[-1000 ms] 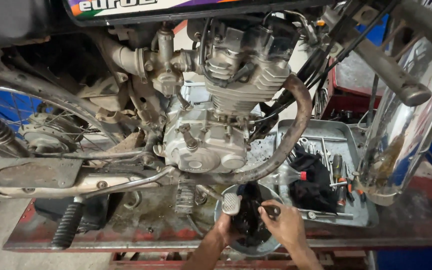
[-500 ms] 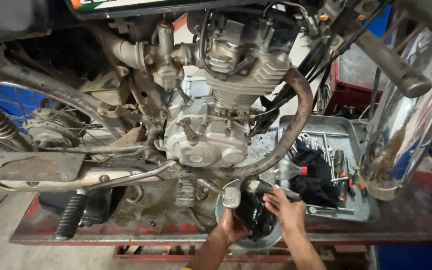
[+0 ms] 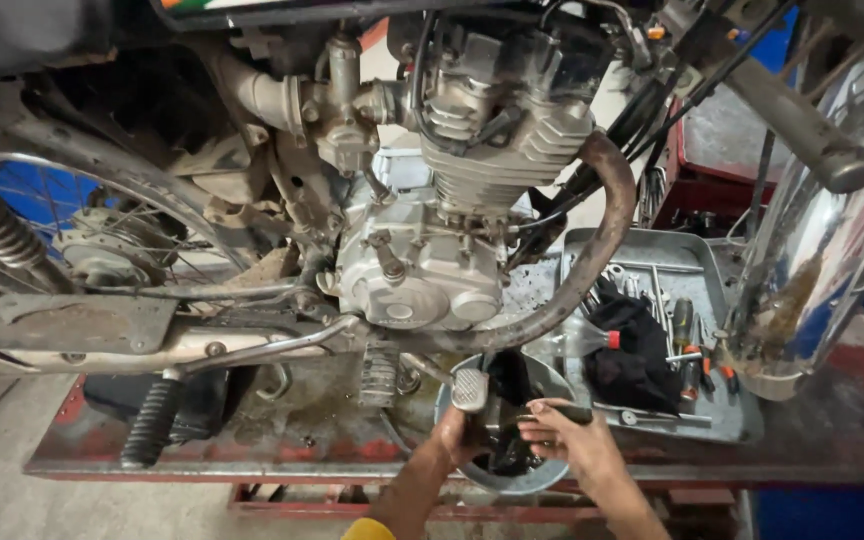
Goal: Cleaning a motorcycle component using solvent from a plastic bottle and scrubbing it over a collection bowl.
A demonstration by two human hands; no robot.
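Two hands over round grey pan (image 3: pixel 552 478) | left hand (image 3: pixel 455 440) gripping, right hand (image 3: pixel 574 440) pinching dark oily part (image 3: pixel 505 440)

bare forearms, yellow sleeve (image 3: pixel 367 529) edge

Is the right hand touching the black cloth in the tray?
Apart. The head view shows the right hand over the bowl, with bare tray before the cloth.
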